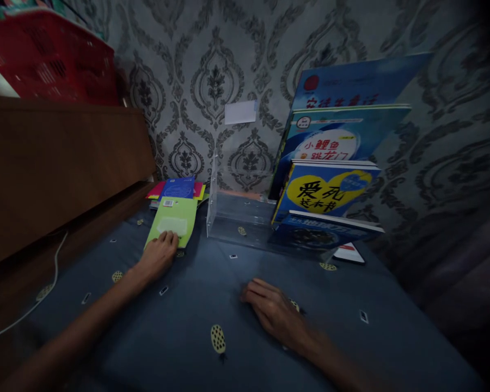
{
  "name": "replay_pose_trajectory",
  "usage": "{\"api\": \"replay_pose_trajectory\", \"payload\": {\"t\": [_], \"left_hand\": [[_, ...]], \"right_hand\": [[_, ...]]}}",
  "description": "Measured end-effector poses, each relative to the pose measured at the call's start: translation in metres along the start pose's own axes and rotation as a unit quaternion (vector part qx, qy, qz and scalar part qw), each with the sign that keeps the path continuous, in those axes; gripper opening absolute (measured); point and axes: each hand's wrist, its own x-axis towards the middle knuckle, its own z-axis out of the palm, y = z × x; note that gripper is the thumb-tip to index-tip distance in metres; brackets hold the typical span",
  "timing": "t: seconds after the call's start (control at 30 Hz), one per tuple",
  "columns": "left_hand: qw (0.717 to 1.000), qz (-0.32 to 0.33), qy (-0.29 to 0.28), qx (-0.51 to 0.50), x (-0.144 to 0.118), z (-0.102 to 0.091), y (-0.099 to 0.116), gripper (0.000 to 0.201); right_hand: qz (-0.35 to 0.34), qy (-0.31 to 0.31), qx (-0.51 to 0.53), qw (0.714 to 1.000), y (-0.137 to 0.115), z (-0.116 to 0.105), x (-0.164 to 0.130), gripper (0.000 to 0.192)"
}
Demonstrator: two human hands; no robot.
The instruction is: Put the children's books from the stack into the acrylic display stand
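My left hand (pixel 162 253) is closed on the near edge of a light green book (pixel 175 218), its fingers curled over the cover. The green book lies at the front of a small pile, overlapping a blue book (pixel 178 188) behind it. Low over the dark blue patterned cloth, my right hand (pixel 271 307) has its fingers curled together, with nothing visible in them. Beyond it stands a clear acrylic book rack (pixel 240 231). On the rack's right side, several picture books lean in tiers, among them a blue one with a yellow heart (pixel 330 188).
A wooden cabinet (pixel 65 163) stands at the left with a red plastic basket (pixel 53 60) on top. A white cable (pixel 57 267) runs along the left edge. Patterned wallpaper (pixel 216 81) rises behind the rack. A white-and-red item (pixel 350 252) lies under the rack's right end.
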Motion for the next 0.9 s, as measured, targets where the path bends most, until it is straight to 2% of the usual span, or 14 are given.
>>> {"api": "replay_pose_trajectory", "payload": {"t": [0.17, 0.33, 0.43, 0.53, 0.63, 0.77, 0.9], "left_hand": [[0.994, 0.024, -0.095, -0.04, -0.036, -0.003, 0.019, 0.038], [0.987, 0.031, -0.143, -0.062, -0.059, -0.021, 0.027, 0.04], [0.981, 0.074, -0.17, -0.061, -0.071, -0.031, 0.034, 0.042], [0.974, 0.133, -0.174, -0.053, -0.082, -0.031, 0.048, 0.045], [0.969, 0.204, -0.137, -0.036, -0.089, -0.023, 0.069, 0.051], [0.96, 0.272, -0.053, -0.05, -0.093, -0.014, 0.103, 0.05], [0.936, 0.341, 0.048, -0.076, -0.095, -0.012, 0.138, 0.047]], "right_hand": [[0.003, 0.005, 0.014, 1.0, 0.0, 0.001, 0.0, 0.026], [0.004, 0.013, 0.01, 1.0, 0.0, 0.002, 0.0, 0.029], [0.006, 0.013, 0.008, 1.0, -0.002, 0.002, 0.001, 0.032], [0.015, 0.027, 0.022, 0.999, -0.005, 0.003, 0.003, 0.032], [0.03, 0.056, 0.024, 0.998, -0.009, 0.002, 0.007, 0.032], [0.05, 0.083, 0.02, 0.995, -0.012, -0.002, 0.011, 0.03], [0.054, 0.057, 0.057, 0.995, -0.019, -0.009, 0.014, 0.03]]}}
